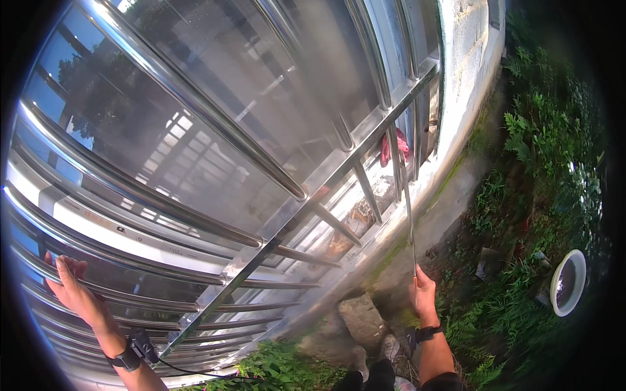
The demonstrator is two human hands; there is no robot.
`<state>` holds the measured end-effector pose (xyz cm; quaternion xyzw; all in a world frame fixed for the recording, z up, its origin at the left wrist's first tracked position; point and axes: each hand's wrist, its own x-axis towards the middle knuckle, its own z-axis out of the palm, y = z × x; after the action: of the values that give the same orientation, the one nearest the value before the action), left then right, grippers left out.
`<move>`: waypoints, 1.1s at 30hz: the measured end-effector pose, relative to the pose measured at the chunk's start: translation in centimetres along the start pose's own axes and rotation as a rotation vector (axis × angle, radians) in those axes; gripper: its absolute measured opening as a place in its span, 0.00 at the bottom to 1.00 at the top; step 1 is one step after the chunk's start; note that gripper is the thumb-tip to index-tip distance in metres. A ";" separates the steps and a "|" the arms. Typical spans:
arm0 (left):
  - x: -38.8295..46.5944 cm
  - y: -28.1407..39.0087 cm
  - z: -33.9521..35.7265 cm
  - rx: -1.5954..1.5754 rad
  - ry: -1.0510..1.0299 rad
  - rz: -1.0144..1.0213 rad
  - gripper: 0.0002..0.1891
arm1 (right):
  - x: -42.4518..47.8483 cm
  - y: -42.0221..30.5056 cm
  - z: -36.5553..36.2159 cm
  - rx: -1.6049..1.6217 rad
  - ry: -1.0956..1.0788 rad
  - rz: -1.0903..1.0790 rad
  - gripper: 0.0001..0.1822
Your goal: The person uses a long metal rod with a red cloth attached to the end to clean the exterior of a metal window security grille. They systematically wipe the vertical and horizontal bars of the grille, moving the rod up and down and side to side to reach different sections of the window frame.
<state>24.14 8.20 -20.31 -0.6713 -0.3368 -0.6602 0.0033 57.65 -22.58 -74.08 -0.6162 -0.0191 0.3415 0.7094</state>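
My left hand (68, 283) is closed around a horizontal stainless steel bar of the window guard (161, 305) at the lower left. At lower centre right, my right hand (423, 291) grips the lower end of a long thin rod (410, 215). The rod reaches up to the window guard's right side, where a red cloth (395, 146) is at its upper end, behind the bars near the sill. Whether the cloth is fastened to the rod cannot be told. Behind the bars stands a glass window pane (220, 127) with reflections in it. Both wrists wear black straps with small devices.
Below me are my feet beside a stone block (362, 320) at the wall's base. A white-rimmed basin (582, 283) lies among ferns (518, 313) on the right. Green plants (283, 364) grow at the bottom. A black cable (195, 374) runs from the left wrist device.
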 end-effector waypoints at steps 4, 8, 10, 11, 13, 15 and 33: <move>-0.4 0.2 0.2 -0.042 -0.001 -0.010 0.23 | -3.0 -0.2 -1.0 0.024 -0.035 -0.077 0.33; -1.1 0.2 0.7 -0.113 -0.001 -0.013 0.21 | -6.6 -0.1 -2.3 -0.033 -0.043 -0.106 0.34; -1.2 0.4 1.1 -0.098 -0.013 -0.029 0.21 | -8.5 -0.6 -3.2 -0.070 -0.019 -0.069 0.36; -1.2 0.0 0.9 -0.108 -0.009 -0.037 0.21 | -9.9 -1.2 -3.4 -0.115 -0.001 -0.042 0.38; -1.3 0.5 1.2 -0.138 -0.013 -0.030 0.21 | -12.5 -2.5 -4.1 -0.266 0.039 -0.054 0.37; -1.3 0.8 1.5 -0.173 0.011 -0.079 0.21 | -14.6 -3.1 -4.7 -0.141 0.040 0.017 0.36; -1.5 0.9 2.5 -0.185 0.026 -0.006 0.17 | -29.7 -9.4 -10.5 -0.197 0.036 0.066 0.38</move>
<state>26.91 7.95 -21.59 -0.6588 -0.2764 -0.6974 -0.0564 43.91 -46.80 -56.55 -0.6894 -0.0197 0.3500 0.6339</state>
